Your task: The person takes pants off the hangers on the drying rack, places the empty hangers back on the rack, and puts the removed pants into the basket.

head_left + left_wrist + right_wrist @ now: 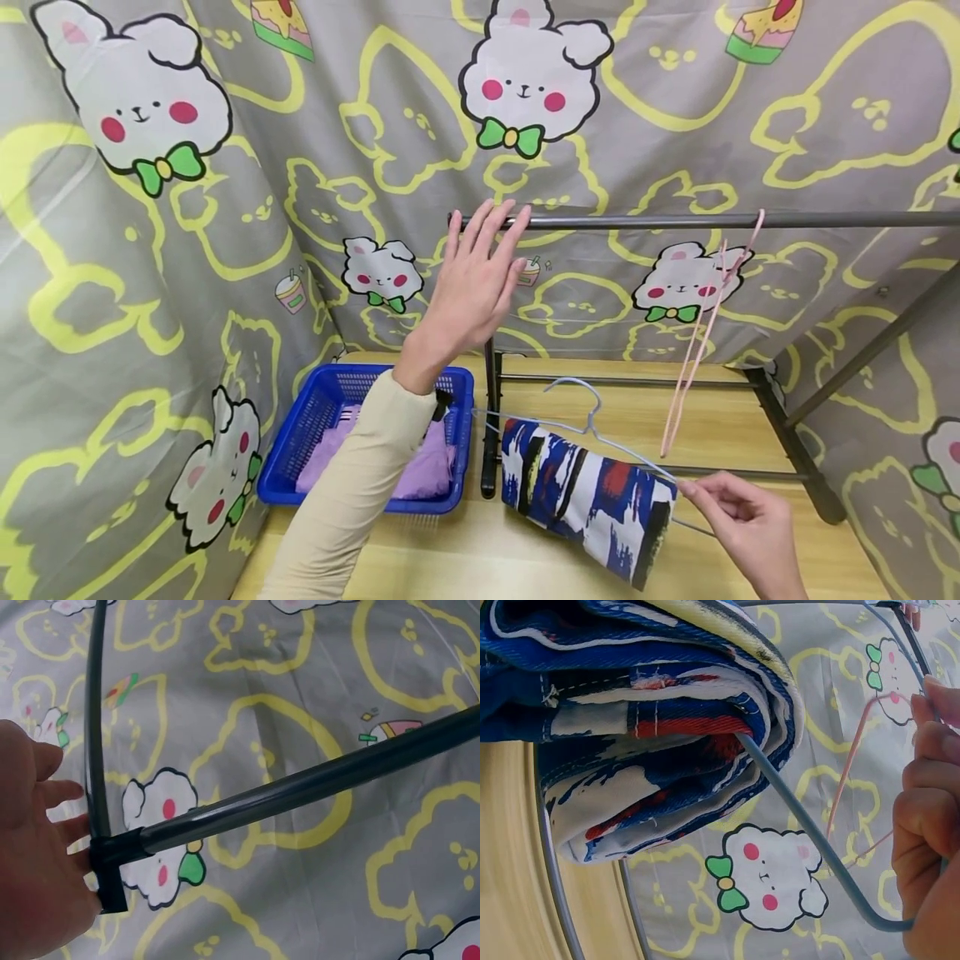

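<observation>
With thumb and fingers my right hand (742,517) pinches one corner of a light-blue clothes hanger (592,410). A folded denim garment (588,496), splashed blue, white, red and black, hangs over the hanger's lower bar; its stacked layers show in the right wrist view. The hanger is held tilted, its hook pointing up, below the rail of a dark metal clothes rack (637,222). My left hand (471,292) rests with outstretched fingers at the rail's left end. In the left wrist view, its fingers lie by the corner joint (116,855).
A pink hanger (693,367) hangs from the rail toward the right. On the wooden surface (480,554), left of the rack, stands a blue plastic basket (283,454) holding lilac clothes (427,473). A patterned grey curtain (420,50) surrounds the area.
</observation>
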Demonstrator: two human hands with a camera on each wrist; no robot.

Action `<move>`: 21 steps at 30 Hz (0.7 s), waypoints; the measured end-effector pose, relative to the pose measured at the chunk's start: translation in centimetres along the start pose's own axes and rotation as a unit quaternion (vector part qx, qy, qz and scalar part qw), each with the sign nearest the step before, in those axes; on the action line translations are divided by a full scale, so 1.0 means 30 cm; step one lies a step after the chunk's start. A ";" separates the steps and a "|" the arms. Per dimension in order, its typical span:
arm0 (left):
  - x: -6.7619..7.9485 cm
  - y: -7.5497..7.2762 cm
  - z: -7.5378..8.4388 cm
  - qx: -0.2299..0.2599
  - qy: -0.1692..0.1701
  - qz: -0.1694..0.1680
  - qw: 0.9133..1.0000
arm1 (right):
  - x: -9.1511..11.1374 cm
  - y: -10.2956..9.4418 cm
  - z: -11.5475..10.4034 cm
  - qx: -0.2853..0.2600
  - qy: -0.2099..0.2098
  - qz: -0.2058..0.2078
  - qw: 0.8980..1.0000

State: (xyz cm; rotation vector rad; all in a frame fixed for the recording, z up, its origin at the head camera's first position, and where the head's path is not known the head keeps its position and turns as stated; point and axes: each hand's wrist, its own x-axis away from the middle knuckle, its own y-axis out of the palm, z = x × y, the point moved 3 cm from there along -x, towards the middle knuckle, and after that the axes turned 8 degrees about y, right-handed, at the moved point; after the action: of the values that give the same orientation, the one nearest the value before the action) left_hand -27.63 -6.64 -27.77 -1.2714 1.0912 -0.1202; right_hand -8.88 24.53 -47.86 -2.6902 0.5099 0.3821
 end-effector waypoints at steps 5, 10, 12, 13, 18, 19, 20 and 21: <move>0.038 -0.015 0.012 0.050 0.021 0.026 0.998 | -0.010 0.009 -0.009 0.000 -0.002 -0.010 1.000; 0.112 -0.019 0.035 0.108 0.041 0.058 0.992 | -0.016 0.017 -0.015 -0.002 0.022 -0.003 1.000; 0.149 -0.016 0.045 0.137 0.044 0.068 0.987 | -0.018 0.020 -0.011 -0.002 0.031 0.004 1.000; 0.169 -0.014 0.051 0.150 0.042 0.070 0.985 | -0.019 0.022 -0.011 -0.004 0.034 0.007 0.999; 0.268 0.005 0.081 0.209 0.014 0.068 0.975 | -0.028 0.028 -0.003 -0.024 0.032 0.018 0.999; 0.290 0.009 0.089 0.223 0.005 0.070 0.972 | -0.030 0.029 -0.002 -0.028 0.031 0.020 0.999; 0.312 0.014 0.098 0.238 -0.003 0.074 0.968 | -0.031 0.030 0.000 -0.032 0.030 0.021 0.999; 0.335 0.018 0.107 0.253 -0.010 0.080 0.964 | -0.033 0.032 0.000 -0.035 0.031 0.021 0.999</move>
State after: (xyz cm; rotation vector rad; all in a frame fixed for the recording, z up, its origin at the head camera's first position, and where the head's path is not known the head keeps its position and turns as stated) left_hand -20.34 -10.38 -34.41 -0.7222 1.0561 -0.2457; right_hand -10.16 24.01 -47.83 -2.7695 0.5832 0.3352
